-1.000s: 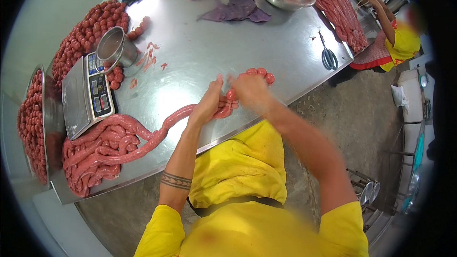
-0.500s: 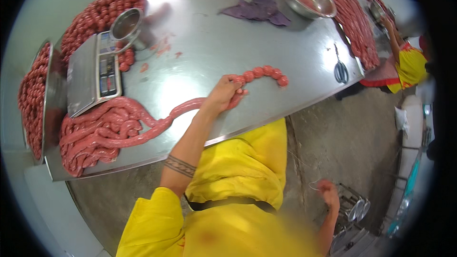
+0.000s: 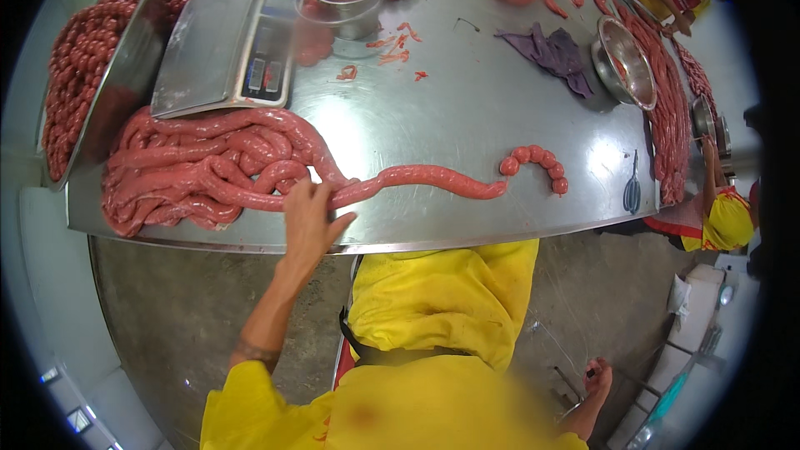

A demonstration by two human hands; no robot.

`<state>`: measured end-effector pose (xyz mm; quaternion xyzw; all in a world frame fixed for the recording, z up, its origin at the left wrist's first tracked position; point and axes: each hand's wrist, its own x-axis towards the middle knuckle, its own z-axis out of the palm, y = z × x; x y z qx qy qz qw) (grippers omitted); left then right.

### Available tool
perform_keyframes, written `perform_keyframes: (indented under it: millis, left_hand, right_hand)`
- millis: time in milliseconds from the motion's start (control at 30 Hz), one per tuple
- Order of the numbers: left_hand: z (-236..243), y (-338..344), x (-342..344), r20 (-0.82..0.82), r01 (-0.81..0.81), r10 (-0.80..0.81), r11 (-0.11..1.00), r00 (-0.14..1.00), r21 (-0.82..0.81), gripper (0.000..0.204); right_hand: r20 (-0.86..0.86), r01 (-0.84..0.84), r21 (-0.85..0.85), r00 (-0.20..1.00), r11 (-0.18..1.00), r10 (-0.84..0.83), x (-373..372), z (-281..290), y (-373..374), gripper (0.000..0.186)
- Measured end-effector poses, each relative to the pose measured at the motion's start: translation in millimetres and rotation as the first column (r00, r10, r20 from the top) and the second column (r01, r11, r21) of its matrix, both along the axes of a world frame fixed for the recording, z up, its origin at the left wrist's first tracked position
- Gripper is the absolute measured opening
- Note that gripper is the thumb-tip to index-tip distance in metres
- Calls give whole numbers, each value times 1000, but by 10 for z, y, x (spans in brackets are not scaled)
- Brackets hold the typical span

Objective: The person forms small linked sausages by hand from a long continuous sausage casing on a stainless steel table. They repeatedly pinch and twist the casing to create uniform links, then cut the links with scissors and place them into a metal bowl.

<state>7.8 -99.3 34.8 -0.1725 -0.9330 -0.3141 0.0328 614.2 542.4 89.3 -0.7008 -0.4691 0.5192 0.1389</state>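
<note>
A long, unlinked pink sausage (image 3: pixel 442 180) runs along the near side of the steel table, from a heaped coil (image 3: pixel 179 175) at the left to a short chain of round tied links (image 3: pixel 533 154). Over the sausage, just right of the coil, reaches my left hand (image 3: pixel 307 221). Its thumb is spread away and its fingertips touch the casing. Low at the right, off the table, my right hand (image 3: pixel 597 377) is closed, with thin pale string (image 3: pixel 568 352) trailing up from it. Part of its grip is hidden.
A scale (image 3: pixel 225 50) and a metal pot (image 3: pixel 346 0) stand at the far left, by a tray of round sausages (image 3: pixel 92 67). Scissors (image 3: pixel 632 187), a purple cloth (image 3: pixel 550 54) and a steel bowl (image 3: pixel 623 62) lie right. Another person (image 3: pixel 723 217) works beyond.
My left hand has let go near the round links and moved left to the sausage by the coil. My right hand stays low at the right. The view has shifted left.
</note>
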Motion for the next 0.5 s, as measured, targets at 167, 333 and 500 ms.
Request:
perform_keyframes:
  millis: [167, 333, 500]
  left_hand:
    - [-137, -213, -7, 6, -45, 46, 989, 999, -138, 27]
    - [609, -282, -502, 613, -43, 3, 998, 790, 50, 31]
    - [1326, -68, -985, 908, -218, -92, 956, 408, 195, 30]
  right_hand:
    - [654, -532, 211, 700, 820, 286, -874, -192, 285, 14]
    - [466, -812, 496, 548, 307, 695, -3595, -293, -468, 44]
    - [725, -791, 558, 317, -252, 611, -5455, -469, -1306, 55]
